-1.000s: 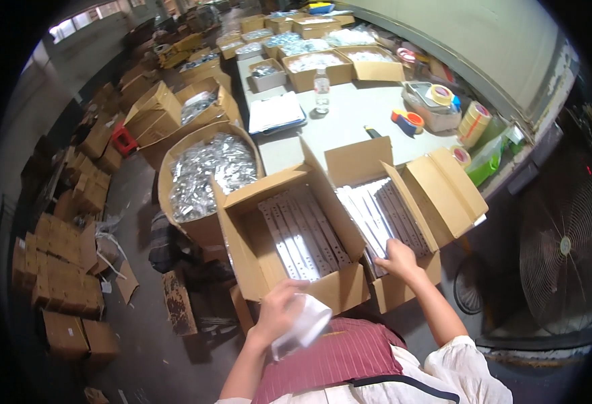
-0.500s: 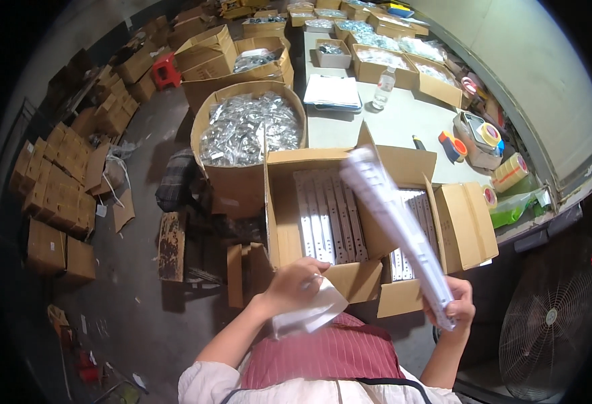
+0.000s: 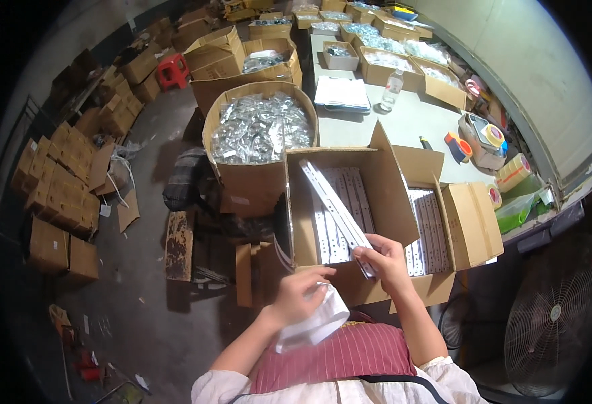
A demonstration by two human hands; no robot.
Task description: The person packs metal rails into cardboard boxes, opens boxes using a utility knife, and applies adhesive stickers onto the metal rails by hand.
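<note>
Light is brightest on the bench (image 3: 410, 128) and wall (image 3: 511, 67) toward 2 o'clock; the floor (image 3: 147, 283) at 8 and fan (image 3: 542, 316) at 4 sit dim. Bags (image 3: 262, 128) at 11 glint; central rails (image 3: 333, 211) shine white. Fisheye bending curves the outer edges, corners go black, and the paper (image 3: 319, 320) looks slightly soft.

My maroon apron (image 3: 336, 357) has pale pinstripes. A dark strap (image 3: 398, 380) crosses my off-white shirt (image 3: 329, 392) with loose sleeves (image 3: 456, 382).
</note>
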